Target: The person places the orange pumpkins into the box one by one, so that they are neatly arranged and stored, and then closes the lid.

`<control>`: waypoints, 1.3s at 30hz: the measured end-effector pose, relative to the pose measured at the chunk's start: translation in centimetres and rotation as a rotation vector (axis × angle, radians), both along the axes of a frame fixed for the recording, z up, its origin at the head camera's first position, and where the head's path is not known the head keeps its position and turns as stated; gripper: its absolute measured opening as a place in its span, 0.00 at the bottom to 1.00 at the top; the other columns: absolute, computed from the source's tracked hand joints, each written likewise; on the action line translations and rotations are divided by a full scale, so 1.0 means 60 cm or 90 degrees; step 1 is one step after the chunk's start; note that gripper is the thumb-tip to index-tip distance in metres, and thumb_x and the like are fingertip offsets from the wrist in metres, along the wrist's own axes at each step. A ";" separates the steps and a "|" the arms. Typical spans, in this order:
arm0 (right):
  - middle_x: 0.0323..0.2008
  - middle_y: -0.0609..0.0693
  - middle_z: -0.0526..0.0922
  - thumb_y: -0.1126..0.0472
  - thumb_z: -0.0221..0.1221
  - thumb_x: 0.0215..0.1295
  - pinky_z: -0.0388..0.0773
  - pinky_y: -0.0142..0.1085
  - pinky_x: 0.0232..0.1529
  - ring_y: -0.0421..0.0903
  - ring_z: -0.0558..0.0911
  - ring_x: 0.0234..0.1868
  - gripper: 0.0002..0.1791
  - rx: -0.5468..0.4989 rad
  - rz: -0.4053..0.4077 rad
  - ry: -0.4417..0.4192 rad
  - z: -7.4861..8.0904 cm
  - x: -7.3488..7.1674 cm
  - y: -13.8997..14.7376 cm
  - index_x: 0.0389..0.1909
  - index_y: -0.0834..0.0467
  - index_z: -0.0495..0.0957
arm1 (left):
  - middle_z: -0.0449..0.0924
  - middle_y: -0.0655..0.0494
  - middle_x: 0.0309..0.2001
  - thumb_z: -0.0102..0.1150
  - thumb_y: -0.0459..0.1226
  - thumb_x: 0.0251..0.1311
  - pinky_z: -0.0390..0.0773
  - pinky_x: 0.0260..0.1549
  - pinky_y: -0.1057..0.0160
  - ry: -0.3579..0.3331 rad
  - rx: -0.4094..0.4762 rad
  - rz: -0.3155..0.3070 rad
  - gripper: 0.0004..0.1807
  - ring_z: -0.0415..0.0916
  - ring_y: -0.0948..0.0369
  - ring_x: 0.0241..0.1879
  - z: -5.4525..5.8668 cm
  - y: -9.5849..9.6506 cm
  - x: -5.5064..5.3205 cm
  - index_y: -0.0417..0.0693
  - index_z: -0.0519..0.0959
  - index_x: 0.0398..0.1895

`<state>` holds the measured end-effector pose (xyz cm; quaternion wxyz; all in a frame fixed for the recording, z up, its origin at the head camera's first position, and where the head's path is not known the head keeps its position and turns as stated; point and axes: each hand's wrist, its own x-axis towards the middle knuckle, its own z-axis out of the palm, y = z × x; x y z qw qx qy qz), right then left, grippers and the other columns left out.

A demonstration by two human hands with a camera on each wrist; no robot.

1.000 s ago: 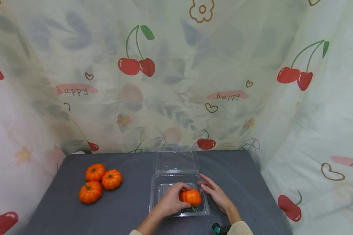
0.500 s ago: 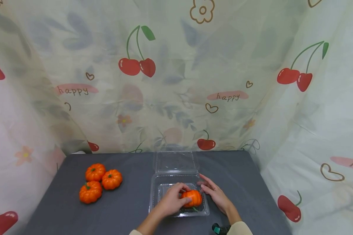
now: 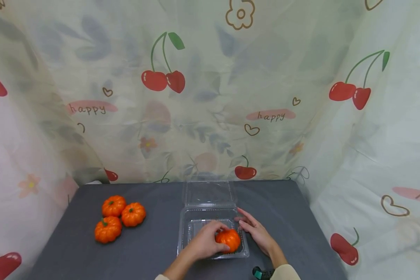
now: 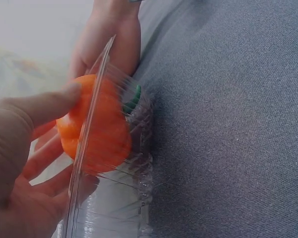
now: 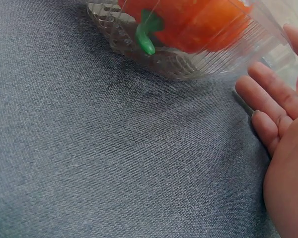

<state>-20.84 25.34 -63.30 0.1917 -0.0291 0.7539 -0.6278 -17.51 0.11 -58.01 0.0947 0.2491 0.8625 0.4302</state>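
Miniature pumpkin gripped inside an open clamshell, stem near the wall

A miniature orange pumpkin (image 3: 230,241) is held in the near right part of a clear plastic clamshell container (image 3: 217,212), whose hinged lid (image 3: 210,193) is opened away from the person. The pumpkin is clasped between the thumb and fingers of the left hand (image 3: 205,241). Nothing is held by the right hand (image 3: 259,232); its fingers are loosely extended beside the container's right side, and whether the plastic is touched cannot be told.

The pumpkin is tilted, with its green stem (image 5: 146,37) seen close to the near wall. If the grip is loosened before the base is settled, a roll may be caused by that tilt and the rounded ribs. The stem could be snagged on the ridged wall, and the thin plastic bent. If the container is not braced, it could be dragged across the grey counter (image 3: 157,249) by the left hand.
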 end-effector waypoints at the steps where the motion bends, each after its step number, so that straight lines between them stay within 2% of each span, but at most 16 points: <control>1: 0.70 0.61 0.73 0.47 0.53 0.78 0.74 0.32 0.58 0.49 0.80 0.56 0.32 0.001 0.001 0.001 0.000 0.000 0.000 0.79 0.44 0.58 | 0.83 0.59 0.48 0.80 0.47 0.49 0.79 0.46 0.64 -0.007 0.001 -0.004 0.27 0.77 0.62 0.45 0.001 0.000 0.000 0.55 0.83 0.53; 5: 0.70 0.61 0.73 0.47 0.53 0.78 0.73 0.33 0.59 0.49 0.80 0.56 0.32 0.003 0.001 0.001 0.001 0.000 0.000 0.79 0.43 0.58 | 0.83 0.61 0.49 0.78 0.49 0.51 0.80 0.50 0.61 -0.022 -0.001 -0.006 0.25 0.78 0.60 0.48 0.006 0.002 -0.001 0.56 0.83 0.53; 10: 0.70 0.60 0.73 0.46 0.53 0.78 0.73 0.34 0.58 0.49 0.80 0.55 0.33 0.005 0.000 0.002 0.001 0.000 0.000 0.79 0.43 0.58 | 0.84 0.56 0.52 0.76 0.48 0.55 0.79 0.52 0.60 -0.008 0.002 -0.001 0.24 0.80 0.56 0.51 0.015 0.002 -0.004 0.55 0.82 0.54; 14: 0.70 0.60 0.74 0.46 0.53 0.78 0.74 0.33 0.58 0.49 0.80 0.55 0.32 0.005 0.000 0.001 0.001 0.000 0.000 0.79 0.43 0.58 | 0.81 0.59 0.57 0.73 0.49 0.58 0.79 0.54 0.56 0.015 -0.009 0.014 0.23 0.78 0.56 0.55 0.028 -0.003 -0.009 0.61 0.80 0.57; 17: 0.70 0.60 0.74 0.47 0.53 0.78 0.74 0.32 0.58 0.49 0.81 0.56 0.33 0.006 -0.002 -0.002 0.000 0.000 0.000 0.79 0.43 0.58 | 0.78 0.63 0.62 0.70 0.52 0.61 0.78 0.58 0.49 0.025 -0.010 0.033 0.25 0.74 0.55 0.62 0.041 -0.009 -0.012 0.64 0.78 0.61; 21: 0.70 0.60 0.74 0.47 0.53 0.78 0.75 0.32 0.57 0.48 0.81 0.55 0.33 0.007 -0.005 -0.003 -0.001 -0.002 0.000 0.79 0.43 0.58 | 0.73 0.59 0.68 0.67 0.57 0.62 0.73 0.64 0.41 0.039 -0.009 0.058 0.32 0.69 0.50 0.69 0.060 -0.018 -0.015 0.62 0.73 0.68; 26: 0.69 0.61 0.75 0.46 0.54 0.77 0.75 0.33 0.57 0.48 0.82 0.55 0.33 0.005 -0.008 0.004 -0.003 -0.002 0.000 0.79 0.44 0.59 | 0.63 0.56 0.76 0.65 0.60 0.62 0.64 0.69 0.32 0.094 -0.054 0.097 0.40 0.54 0.43 0.78 0.077 -0.031 -0.019 0.66 0.64 0.76; 33: 0.68 0.60 0.75 0.46 0.54 0.77 0.76 0.31 0.56 0.47 0.82 0.54 0.33 0.011 -0.014 0.010 -0.004 -0.002 0.000 0.79 0.45 0.59 | 0.52 0.55 0.82 0.63 0.65 0.60 0.52 0.71 0.26 0.130 -0.093 0.165 0.47 0.39 0.41 0.82 0.070 -0.048 -0.027 0.70 0.56 0.80; 39: 0.68 0.60 0.76 0.47 0.53 0.78 0.76 0.31 0.55 0.46 0.82 0.52 0.32 0.017 -0.016 0.013 -0.003 -0.002 -0.001 0.79 0.45 0.60 | 0.47 0.55 0.83 0.55 0.74 0.56 0.42 0.75 0.29 0.159 -0.147 0.195 0.52 0.36 0.38 0.82 0.059 -0.064 -0.036 0.71 0.52 0.81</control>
